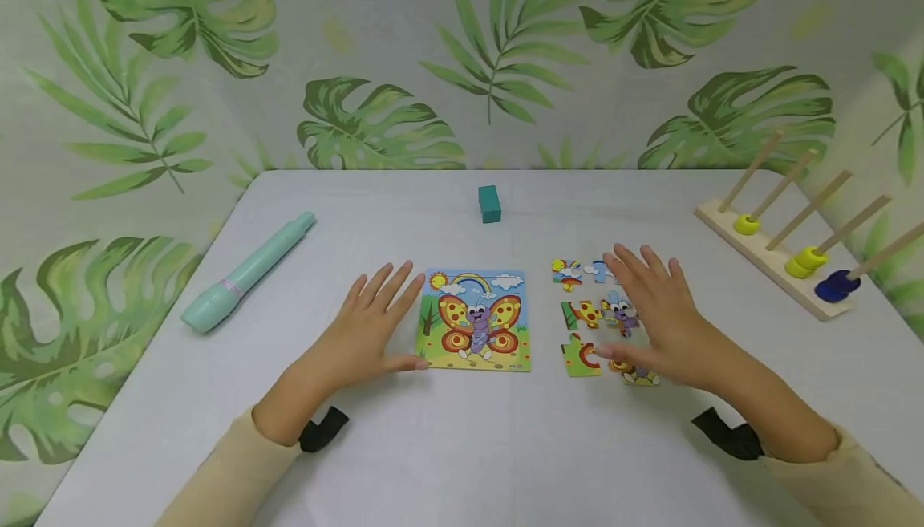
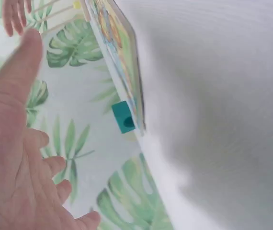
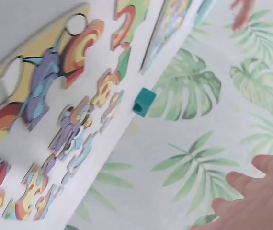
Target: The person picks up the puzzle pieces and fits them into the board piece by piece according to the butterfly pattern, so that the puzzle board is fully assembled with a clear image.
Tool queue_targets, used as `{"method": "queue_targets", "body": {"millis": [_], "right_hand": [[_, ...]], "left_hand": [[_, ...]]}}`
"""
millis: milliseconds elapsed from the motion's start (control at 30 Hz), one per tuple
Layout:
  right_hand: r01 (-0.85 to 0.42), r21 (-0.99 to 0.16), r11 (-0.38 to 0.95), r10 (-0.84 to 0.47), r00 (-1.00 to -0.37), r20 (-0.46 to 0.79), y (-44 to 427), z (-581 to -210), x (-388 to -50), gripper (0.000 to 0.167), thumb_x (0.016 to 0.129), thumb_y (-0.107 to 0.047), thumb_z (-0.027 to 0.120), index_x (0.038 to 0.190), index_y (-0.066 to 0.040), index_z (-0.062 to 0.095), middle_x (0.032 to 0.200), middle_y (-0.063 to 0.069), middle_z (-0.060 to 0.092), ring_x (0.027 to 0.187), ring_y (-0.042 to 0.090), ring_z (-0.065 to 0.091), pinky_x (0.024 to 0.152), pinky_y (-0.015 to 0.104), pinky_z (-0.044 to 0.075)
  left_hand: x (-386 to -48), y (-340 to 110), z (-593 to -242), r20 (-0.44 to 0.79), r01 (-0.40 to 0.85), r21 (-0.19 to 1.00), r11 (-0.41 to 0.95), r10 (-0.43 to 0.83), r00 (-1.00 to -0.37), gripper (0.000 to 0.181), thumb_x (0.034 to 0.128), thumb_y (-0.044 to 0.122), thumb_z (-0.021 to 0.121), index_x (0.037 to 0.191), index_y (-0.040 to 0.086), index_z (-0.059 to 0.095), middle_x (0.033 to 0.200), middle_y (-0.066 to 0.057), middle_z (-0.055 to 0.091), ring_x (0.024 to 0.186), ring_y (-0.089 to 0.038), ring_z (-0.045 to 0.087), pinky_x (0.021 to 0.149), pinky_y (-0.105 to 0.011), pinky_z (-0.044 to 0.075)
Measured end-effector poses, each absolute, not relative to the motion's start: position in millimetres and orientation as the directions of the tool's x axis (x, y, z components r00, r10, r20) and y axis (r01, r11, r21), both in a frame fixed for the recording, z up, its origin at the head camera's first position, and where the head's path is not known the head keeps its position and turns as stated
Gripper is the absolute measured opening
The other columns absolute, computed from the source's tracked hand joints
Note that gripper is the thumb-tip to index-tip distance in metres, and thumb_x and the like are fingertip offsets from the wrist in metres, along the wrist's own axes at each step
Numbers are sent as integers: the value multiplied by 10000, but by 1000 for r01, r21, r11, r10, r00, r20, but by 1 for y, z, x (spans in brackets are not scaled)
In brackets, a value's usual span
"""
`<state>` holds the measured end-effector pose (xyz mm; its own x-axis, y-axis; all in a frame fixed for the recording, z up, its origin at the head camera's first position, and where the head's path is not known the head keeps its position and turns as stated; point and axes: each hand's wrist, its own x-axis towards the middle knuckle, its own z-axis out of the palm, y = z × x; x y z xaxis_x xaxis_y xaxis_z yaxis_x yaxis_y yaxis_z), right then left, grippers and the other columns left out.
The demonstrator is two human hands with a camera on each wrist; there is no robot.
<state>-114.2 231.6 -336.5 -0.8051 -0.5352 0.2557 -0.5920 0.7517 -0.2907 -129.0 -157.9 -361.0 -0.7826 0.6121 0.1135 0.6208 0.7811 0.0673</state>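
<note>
A square butterfly puzzle board (image 1: 474,320) lies flat near the middle of the table. My left hand (image 1: 364,334) is spread at its left side, fingers straight and holding nothing; whether the thumb touches the board's edge I cannot tell. Loose jigsaw pieces (image 1: 581,357) with parts of the same butterfly picture lie in rows to the right of the board. Over the right-hand pieces hovers my right hand (image 1: 667,326), fingers extended, partly hiding them in the head view. In the right wrist view a large bottom piece (image 3: 43,81) and several others lie apart from one another.
A teal block (image 1: 489,204) stands behind the board. At the left lies a mint-green microphone-shaped toy (image 1: 249,274). A wooden peg rack (image 1: 776,258) with yellow and dark blue beads stands at the right. Leaf-patterned cloth (image 1: 498,54) hangs behind the table's back edge.
</note>
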Motion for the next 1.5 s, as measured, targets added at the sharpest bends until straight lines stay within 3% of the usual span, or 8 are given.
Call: {"method": "queue_targets", "body": {"millis": [233, 400, 700, 933, 1233, 1500], "right_hand": [[-484, -611, 627, -428, -869, 248, 221, -332, -132, 883, 791, -221, 699, 1451, -178, 113, 1468, 107, 126, 1333, 299, 65, 981, 603, 148], [-458, -684, 568, -355, -886, 299, 216, -339, -146, 792, 796, -160, 693, 1429, -139, 218, 1440, 99, 230, 1294, 329, 211, 973, 569, 222], [-439, -759, 481, -283, -897, 340, 202, -336, -154, 643, 818, -8, 633, 1360, 46, 290, 1377, 215, 317, 1261, 360, 276, 1012, 457, 229], [-355, -808, 471, -267, -930, 253, 216, -369, -182, 646, 844, -168, 634, 1389, -80, 298, 1393, 112, 334, 1270, 270, 292, 1015, 412, 254], [-229, -835, 500, -324, -944, 64, 224, -389, -196, 692, 855, -273, 617, 1401, -49, 254, 1405, 169, 292, 1264, 364, 269, 984, 520, 257], [-152, -801, 580, -328, -943, -59, 226, -400, -203, 754, 820, -371, 635, 1405, -80, 259, 1424, 141, 269, 1266, 355, 275, 986, 514, 259]], "left_hand": [[-140, -166, -383, 69, 541, 364, 758, 558, -827, 909, 808, 482, 604, 1452, 103, 88, 1486, -106, 87, 1335, -309, 78, 1042, -474, 156], [-146, -171, -397, 10, 463, 509, 726, 533, -846, 895, 786, 492, 625, 1448, 119, 151, 1478, -72, 152, 1338, -261, 97, 1043, -456, 170], [-155, -176, -417, 53, 539, 522, 661, 606, -794, 765, 807, 456, 620, 1414, 124, 294, 1447, -38, 264, 1327, -283, 146, 1045, -475, 108], [-154, -175, -414, 42, 547, 511, 664, 616, -787, 727, 810, 428, 625, 1402, 129, 327, 1436, -16, 289, 1325, -277, 153, 1044, -476, 97], [-153, -175, -412, 38, 545, 503, 671, 613, -789, 725, 809, 430, 624, 1401, 130, 329, 1436, -16, 291, 1324, -277, 157, 1047, -464, 101], [-152, -175, -411, 35, 542, 502, 674, 610, -792, 723, 809, 416, 628, 1401, 126, 329, 1435, -19, 293, 1323, -281, 159, 1048, -463, 101]]}}
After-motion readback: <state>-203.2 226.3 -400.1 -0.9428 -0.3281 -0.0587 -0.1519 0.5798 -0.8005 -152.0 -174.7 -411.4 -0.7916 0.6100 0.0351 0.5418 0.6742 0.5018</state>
